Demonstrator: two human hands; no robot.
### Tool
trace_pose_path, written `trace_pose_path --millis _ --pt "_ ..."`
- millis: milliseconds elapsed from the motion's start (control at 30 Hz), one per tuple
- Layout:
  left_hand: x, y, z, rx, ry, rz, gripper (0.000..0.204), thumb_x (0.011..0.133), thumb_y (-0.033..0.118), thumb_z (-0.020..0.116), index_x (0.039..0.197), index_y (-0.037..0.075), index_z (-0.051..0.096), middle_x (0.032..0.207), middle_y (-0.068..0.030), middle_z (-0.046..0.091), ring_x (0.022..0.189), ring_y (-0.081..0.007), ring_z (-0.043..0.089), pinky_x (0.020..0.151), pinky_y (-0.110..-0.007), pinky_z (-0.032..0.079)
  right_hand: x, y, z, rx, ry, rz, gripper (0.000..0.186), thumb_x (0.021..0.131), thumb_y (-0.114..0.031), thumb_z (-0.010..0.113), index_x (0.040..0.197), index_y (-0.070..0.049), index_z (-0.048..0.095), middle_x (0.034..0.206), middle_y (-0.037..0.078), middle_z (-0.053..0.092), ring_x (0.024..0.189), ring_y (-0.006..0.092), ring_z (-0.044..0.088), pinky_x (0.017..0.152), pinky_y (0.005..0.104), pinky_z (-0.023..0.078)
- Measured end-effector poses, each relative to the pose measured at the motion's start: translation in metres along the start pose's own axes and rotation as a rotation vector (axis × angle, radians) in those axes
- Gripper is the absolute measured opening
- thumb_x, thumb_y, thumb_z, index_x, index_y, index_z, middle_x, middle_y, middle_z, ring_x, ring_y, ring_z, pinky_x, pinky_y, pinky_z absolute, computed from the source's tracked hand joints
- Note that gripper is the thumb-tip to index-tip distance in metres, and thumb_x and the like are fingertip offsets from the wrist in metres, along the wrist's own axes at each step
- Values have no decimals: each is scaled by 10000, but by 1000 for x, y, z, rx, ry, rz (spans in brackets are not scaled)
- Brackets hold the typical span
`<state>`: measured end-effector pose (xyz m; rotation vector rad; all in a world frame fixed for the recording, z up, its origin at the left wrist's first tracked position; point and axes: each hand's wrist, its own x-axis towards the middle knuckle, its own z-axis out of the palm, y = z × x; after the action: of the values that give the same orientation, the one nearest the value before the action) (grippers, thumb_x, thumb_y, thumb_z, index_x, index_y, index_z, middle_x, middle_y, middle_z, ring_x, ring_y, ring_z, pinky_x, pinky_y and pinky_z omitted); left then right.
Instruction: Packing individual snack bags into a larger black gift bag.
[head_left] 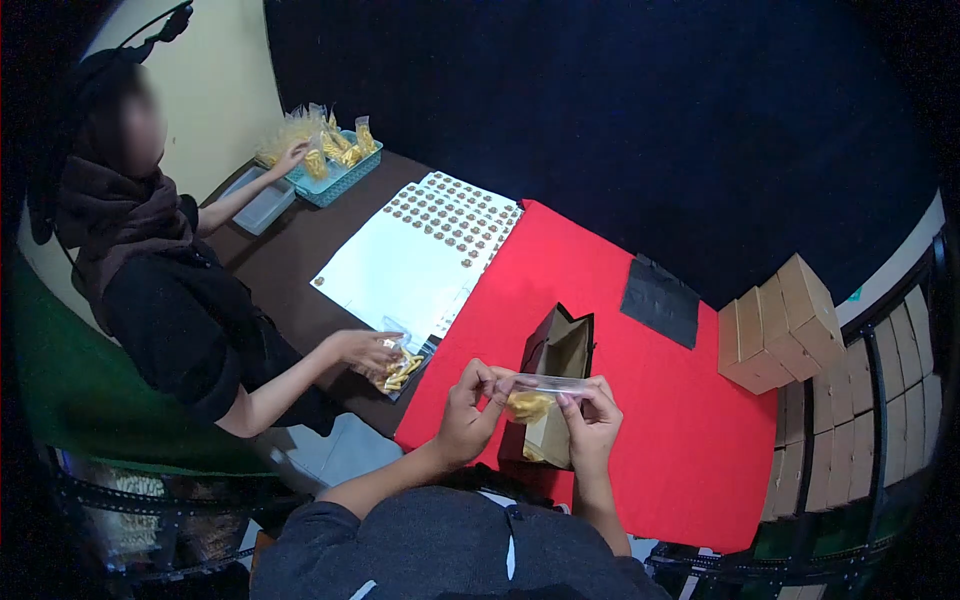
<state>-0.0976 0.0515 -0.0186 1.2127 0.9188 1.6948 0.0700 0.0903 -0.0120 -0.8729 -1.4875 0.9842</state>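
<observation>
A small clear plastic bag of yellow snack pieces [530,405] is stretched between my two hands by its top edge. My left hand [470,412] pinches the bag's left corner, and my right hand [592,414] pinches the right corner. Below and behind the bag stands an open paper bag [567,352], dark on the outside and brown inside, on the red cloth [660,430]. Something pale and yellow shows low in its mouth, partly hidden by the held bag.
A co-worker [190,290] at the left touches a snack bag [402,372] and reaches to a teal basket [345,182] of filled bags. Beside it lies a clear container [258,200]. Sticker sheets [390,250], a flat black bag [660,302] and cardboard boxes [780,325] are around.
</observation>
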Motion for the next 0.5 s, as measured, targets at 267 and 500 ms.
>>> trace_pose_path --millis 267,500 --pt "4 15 3 266 -108 134 478 717 180 759 1087 58 484 1234 -145 468 1188 -266 439 947 -371 396 -1 -14 5 -41 127 -180 122 819 -122 653 867 -16 616 1079 155 579 1006 226 543 874 361 409" --pt "3 13 6 39 -137 47 375 796 117 676 1135 39 537 1181 -160 550 1100 -258 543 943 -353 425 -15 -14 15 -129 -171 -194 313 816 -295 666 942 -14 611 1052 167 603 1106 293 504 993 405 331"
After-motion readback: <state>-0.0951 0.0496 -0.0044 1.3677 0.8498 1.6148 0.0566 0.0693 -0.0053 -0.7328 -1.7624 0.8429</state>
